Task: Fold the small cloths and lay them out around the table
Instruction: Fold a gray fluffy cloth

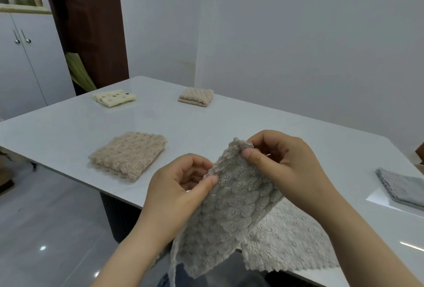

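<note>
The left hand (pixel 183 186) and right hand (pixel 282 160) each pinch the top edge of a grey cloth (pixel 229 218) between thumb and curled fingers. They hold it up just above the near edge of the counter (pixel 68 130), and its lower end hangs past that edge. A paler fleecy layer lies on the counter under it; I cannot tell if that is the same cloth's other half. Further out, four cloths already lie folded and well apart: a beige cloth (pixel 128 155) to the left, a second beige cloth (pixel 196 97) and a yellow spotted cloth (pixel 114 98) at the far side, and a folded grey cloth (pixel 403 187) at the right. The task looks mostly done, with this cloth left to fold and place.
</note>
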The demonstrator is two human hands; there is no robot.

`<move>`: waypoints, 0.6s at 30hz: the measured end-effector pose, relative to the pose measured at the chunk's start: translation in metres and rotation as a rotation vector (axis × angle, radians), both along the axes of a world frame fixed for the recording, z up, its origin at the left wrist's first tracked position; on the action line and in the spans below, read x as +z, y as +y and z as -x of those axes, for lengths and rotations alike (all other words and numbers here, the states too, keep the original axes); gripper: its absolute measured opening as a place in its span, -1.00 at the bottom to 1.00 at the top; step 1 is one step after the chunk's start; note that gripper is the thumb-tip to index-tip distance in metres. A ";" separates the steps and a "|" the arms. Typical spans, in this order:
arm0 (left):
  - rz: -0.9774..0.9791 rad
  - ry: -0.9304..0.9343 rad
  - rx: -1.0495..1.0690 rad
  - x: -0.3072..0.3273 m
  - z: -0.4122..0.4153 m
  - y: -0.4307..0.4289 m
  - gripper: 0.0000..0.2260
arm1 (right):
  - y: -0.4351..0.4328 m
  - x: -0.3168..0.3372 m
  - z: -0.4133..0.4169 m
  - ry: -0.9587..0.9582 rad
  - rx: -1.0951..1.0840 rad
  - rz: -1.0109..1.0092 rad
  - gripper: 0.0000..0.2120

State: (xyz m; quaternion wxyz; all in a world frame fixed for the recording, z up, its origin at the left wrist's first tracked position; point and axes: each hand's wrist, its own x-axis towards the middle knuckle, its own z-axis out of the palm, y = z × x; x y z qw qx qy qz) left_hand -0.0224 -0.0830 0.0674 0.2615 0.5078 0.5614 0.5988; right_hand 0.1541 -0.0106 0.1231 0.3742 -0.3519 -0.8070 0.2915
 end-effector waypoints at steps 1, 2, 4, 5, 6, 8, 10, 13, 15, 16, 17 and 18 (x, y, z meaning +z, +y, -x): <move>-0.004 -0.014 0.005 -0.001 -0.002 0.000 -0.81 | 0.000 -0.001 0.001 0.002 0.001 0.010 -0.91; -0.010 -0.024 0.005 -0.002 -0.003 0.000 -0.81 | 0.000 -0.002 0.002 0.003 0.001 0.016 -0.91; -0.014 -0.034 -0.009 -0.005 -0.006 0.000 -0.81 | -0.001 -0.002 0.004 0.003 -0.003 0.019 -0.90; -0.012 -0.039 -0.018 -0.005 -0.007 0.000 -0.80 | -0.002 -0.001 0.005 0.004 -0.003 0.016 -0.89; -0.016 -0.041 -0.028 -0.006 -0.007 -0.001 -0.80 | -0.002 -0.001 0.005 0.007 -0.002 0.010 -0.87; -0.027 -0.027 -0.041 -0.009 -0.007 -0.002 -0.80 | -0.003 0.000 0.006 0.019 -0.010 -0.003 -0.85; -0.034 0.011 -0.053 -0.010 -0.006 -0.003 -0.83 | -0.003 0.000 0.006 0.038 -0.018 -0.008 -0.85; -0.022 0.043 -0.065 -0.015 -0.004 -0.004 -0.88 | -0.004 -0.002 0.004 0.059 -0.021 -0.012 -0.85; -0.004 0.038 -0.050 -0.019 -0.002 -0.005 -0.90 | -0.004 -0.003 0.004 0.067 -0.026 -0.010 -0.84; 0.008 0.044 -0.042 -0.022 -0.002 -0.005 -0.91 | -0.004 -0.003 0.003 0.071 -0.033 -0.009 -0.84; 0.020 0.054 -0.036 -0.025 -0.001 -0.005 -0.91 | -0.004 -0.003 0.002 0.074 -0.041 -0.009 -0.84; 0.028 0.068 -0.031 -0.028 0.000 -0.006 -0.91 | -0.004 -0.003 0.002 0.075 -0.051 -0.010 -0.84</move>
